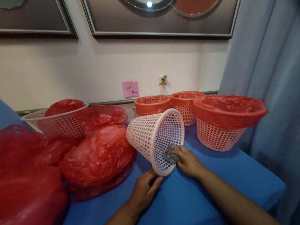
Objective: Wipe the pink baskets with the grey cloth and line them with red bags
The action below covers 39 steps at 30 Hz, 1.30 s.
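A white perforated plastic basket [150, 134] lies tipped on its side on the blue cloth, its open mouth toward me. My left hand [144, 189] grips the lower rim of that basket, fingers curled round the edge. My right hand [188, 161] reaches into the basket's mouth and pinches a small grey scouring pad [170, 153] against the inside wall.
Red plastic bags [98, 156] are heaped at the left, one in a white basket [56, 122]. Three baskets lined with red bags [220, 122] stand at the back right. A blue curtain [269, 72] hangs at the right, past the table's edge. A pink note [130, 89] is on the wall.
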Each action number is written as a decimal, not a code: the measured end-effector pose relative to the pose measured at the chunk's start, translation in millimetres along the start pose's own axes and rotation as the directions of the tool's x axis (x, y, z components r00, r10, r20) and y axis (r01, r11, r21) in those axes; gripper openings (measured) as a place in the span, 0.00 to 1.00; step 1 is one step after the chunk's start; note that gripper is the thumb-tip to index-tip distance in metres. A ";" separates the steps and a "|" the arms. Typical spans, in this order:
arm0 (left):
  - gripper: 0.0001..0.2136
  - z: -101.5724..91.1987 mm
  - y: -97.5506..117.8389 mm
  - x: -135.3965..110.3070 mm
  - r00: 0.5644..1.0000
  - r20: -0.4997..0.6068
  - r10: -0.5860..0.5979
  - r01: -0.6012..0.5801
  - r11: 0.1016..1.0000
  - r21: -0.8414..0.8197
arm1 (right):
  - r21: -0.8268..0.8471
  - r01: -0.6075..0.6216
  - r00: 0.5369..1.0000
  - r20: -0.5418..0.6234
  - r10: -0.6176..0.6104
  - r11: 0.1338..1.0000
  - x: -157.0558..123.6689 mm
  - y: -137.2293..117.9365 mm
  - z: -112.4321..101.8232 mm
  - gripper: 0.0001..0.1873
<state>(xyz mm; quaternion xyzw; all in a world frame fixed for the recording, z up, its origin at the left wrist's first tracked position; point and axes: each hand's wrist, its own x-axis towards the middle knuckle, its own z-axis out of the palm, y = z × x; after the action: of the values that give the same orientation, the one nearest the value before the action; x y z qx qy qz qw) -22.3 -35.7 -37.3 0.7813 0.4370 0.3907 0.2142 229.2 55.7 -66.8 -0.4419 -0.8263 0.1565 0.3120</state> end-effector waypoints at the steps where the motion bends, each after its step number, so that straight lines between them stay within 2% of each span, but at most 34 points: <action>1: 0.10 1.5 -1.2 1.3 0.999 0.048 -0.025 0.026 1.000 -0.014 | 0.068 0.059 0.997 0.051 -0.062 0.996 -1.5 -3.4 1.8 0.33; 4: 0.11 4.6 -2.0 4.5 0.990 0.131 -0.060 0.068 0.996 -0.052 | 0.203 0.145 0.977 0.124 -0.172 0.968 -4.1 -10.0 2.0 0.34; 7: 0.11 4.4 0.8 4.2 0.992 0.122 0.015 -0.009 0.999 -0.045 | 0.179 0.148 0.970 0.167 -0.178 0.973 -3.1 -8.3 -4.1 0.36; 10: 0.11 1.2 4.0 0.4 0.996 -0.017 0.084 -0.084 0.996 0.016 | -0.036 0.042 0.995 0.096 -0.039 0.998 1.1 0.6 -13.1 0.37; 13: 0.11 -2.8 4.7 -3.5 0.981 -0.171 0.087 -0.078 0.995 0.057 | -0.240 -0.180 0.982 -0.106 0.159 0.954 5.2 10.0 -19.3 0.34; 15: 0.12 -4.0 3.8 -4.4 0.976 -0.204 0.076 -0.065 0.996 0.059 | -0.255 -0.256 0.961 -0.171 0.217 0.932 5.9 12.6 -18.3 0.33; 16: 0.13 -3.8 3.1 -4.3 0.980 -0.189 0.068 -0.058 0.997 0.057 | -0.231 -0.253 0.962 -0.162 0.220 0.939 5.5 12.4 -16.1 0.32; 18: 0.12 -1.7 1.3 -3.1 0.993 -0.113 0.043 -0.036 0.998 0.059 | -0.149 -0.175 0.983 -0.074 0.166 0.973 3.3 9.2 -10.1 0.32; 20: 0.12 2.2 -0.8 -1.2 1.000 -0.009 0.003 -0.002 0.997 0.074 | -0.041 -0.052 0.998 0.031 0.053 0.998 0.3 3.8 -4.6 0.33; 24: 0.11 8.4 -2.6 2.9 0.991 0.118 -0.060 0.051 0.996 0.075 | 0.129 0.129 0.978 0.145 -0.147 0.983 -4.7 -5.6 -1.7 0.36; 27: 0.11 7.1 0.1 4.4 0.990 0.140 -0.010 0.007 1.000 0.026 | 0.138 0.178 0.963 0.179 -0.202 0.974 -4.5 -5.9 -3.5 0.38; 29: 0.12 4.1 2.8 3.5 0.995 0.098 0.029 -0.032 0.999 0.023 | 0.038 0.133 0.980 0.142 -0.137 0.990 -1.2 -2.2 -5.6 0.37; 31: 0.13 0.8 4.6 1.4 0.999 0.015 0.043 -0.044 0.998 0.047 | -0.117 -0.014 0.999 0.028 0.017 0.993 3.8 3.6 -9.1 0.34; 33: 0.13 -1.7 4.6 -1.1 0.996 -0.076 0.055 -0.049 0.996 0.077 | -0.234 -0.188 0.980 -0.111 0.166 0.954 8.0 8.6 -12.9 0.33; 35: 0.13 -2.8 3.4 -2.8 0.987 -0.139 0.078 -0.064 0.993 0.099 | -0.272 -0.277 0.955 -0.186 0.232 0.922 8.9 10.0 -15.1 0.32; 37: 0.13 -2.9 2.1 -3.3 0.981 -0.170 0.095 -0.079 0.992 0.099 | -0.229 -0.222 0.971 -0.135 0.195 0.948 6.0 6.3 -14.2 0.33; 39: 0.14 -2.8 1.7 -3.1 0.978 -0.187 0.089 -0.074 0.994 0.084 | -0.085 -0.068 0.998 0.012 0.069 0.994 1.0 -0.9 -11.1 0.35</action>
<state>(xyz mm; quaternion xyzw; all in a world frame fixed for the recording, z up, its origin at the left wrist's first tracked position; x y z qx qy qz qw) -24.6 -39.3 -35.8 0.7652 0.4377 0.4551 0.1253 235.4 55.8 -57.5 -0.4816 -0.8190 0.1353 0.2812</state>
